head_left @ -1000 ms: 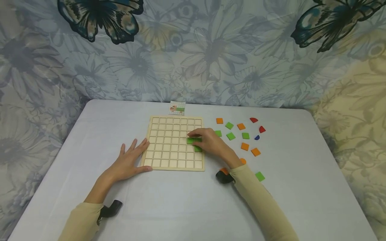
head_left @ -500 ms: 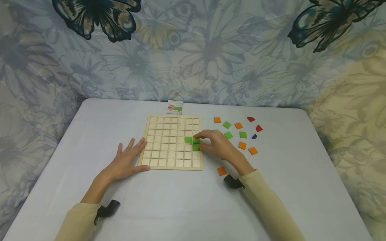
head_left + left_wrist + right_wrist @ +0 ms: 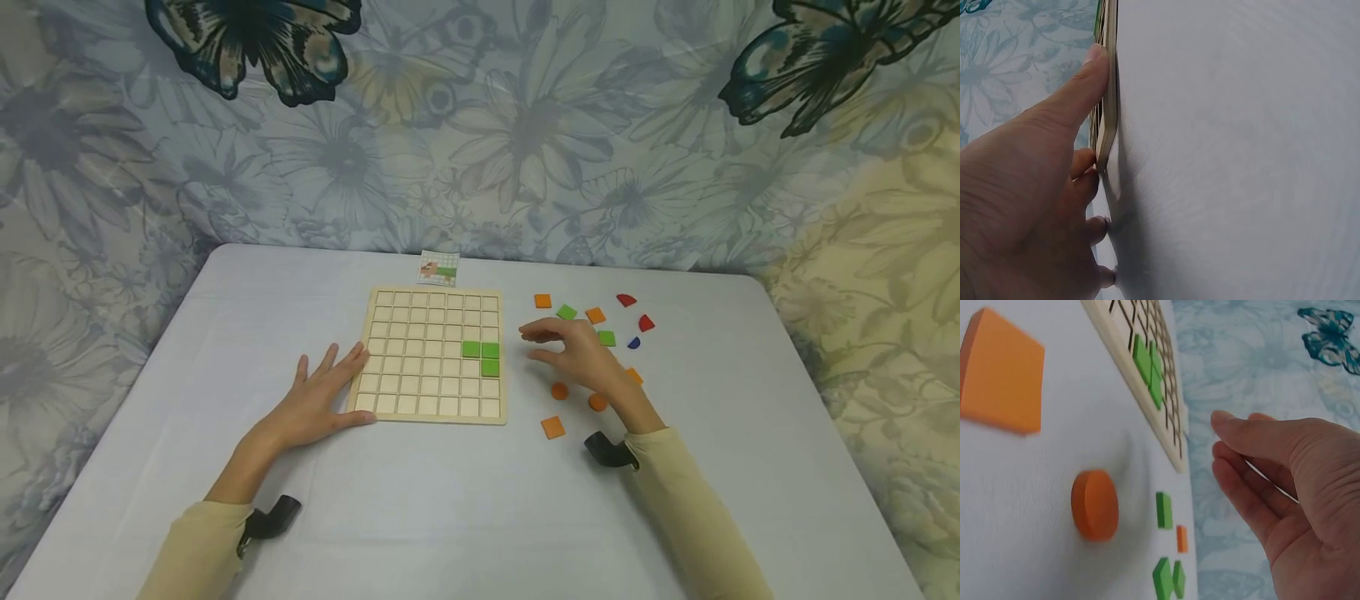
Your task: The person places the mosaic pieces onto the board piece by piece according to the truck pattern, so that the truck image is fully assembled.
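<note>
A light wooden grid board lies on the table, with three green square tiles seated in cells near its right edge. My left hand rests with spread fingers at the board's left side; in the left wrist view its thumb lies against the board's edge. My right hand hovers right of the board over loose tiles, thumb and fingers apart and nothing between them. Below it in the right wrist view are an orange round tile and an orange square tile.
A small printed pattern card lies behind the board. Several orange and green squares are scattered to the right, with two red wedge pieces and a blue half-round piece. A patterned cloth hangs at the table's back edge.
My right hand has left the green tiles and moved right, off the board, uncovering all three. My left hand has stayed at the board's left side.
</note>
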Demonstrator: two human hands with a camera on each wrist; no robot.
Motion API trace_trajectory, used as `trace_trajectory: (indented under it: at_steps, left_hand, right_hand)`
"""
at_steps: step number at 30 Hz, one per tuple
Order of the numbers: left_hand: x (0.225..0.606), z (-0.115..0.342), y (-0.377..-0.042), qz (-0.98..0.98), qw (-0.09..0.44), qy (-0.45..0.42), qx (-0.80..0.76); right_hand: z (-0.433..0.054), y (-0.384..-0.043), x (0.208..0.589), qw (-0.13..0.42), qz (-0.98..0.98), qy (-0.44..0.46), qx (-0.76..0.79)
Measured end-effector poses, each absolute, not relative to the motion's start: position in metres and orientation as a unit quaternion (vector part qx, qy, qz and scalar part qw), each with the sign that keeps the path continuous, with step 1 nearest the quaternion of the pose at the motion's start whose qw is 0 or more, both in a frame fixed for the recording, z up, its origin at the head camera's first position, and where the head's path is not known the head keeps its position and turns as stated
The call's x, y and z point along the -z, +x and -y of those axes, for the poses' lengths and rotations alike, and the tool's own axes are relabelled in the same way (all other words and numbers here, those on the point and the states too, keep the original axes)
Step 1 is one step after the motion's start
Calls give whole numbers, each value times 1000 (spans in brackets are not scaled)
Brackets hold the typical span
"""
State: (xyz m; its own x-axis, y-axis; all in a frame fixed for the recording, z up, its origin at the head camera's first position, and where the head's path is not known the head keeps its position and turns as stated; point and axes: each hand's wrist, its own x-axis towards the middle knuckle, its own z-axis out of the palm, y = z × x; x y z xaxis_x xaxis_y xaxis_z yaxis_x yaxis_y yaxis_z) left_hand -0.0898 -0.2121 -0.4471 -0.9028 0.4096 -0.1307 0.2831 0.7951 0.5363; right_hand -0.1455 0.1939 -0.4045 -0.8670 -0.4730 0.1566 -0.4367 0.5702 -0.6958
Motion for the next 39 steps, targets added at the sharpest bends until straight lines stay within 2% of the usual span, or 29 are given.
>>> trace_trajectory:
  at_steps: [20, 30, 39]
  left_hand:
    - [448, 210, -90, -939, 118, 183, -266]
    - [445, 210, -91, -939, 121, 179, -267]
    - [447, 211, -90, -939, 121, 176, -271]
  right_hand:
    - [-244, -155, 415, 32, -880, -201, 429]
    - [-262, -168, 418, 45, -900, -194, 388]
    - [-262, -175, 423, 83, -902, -183, 381]
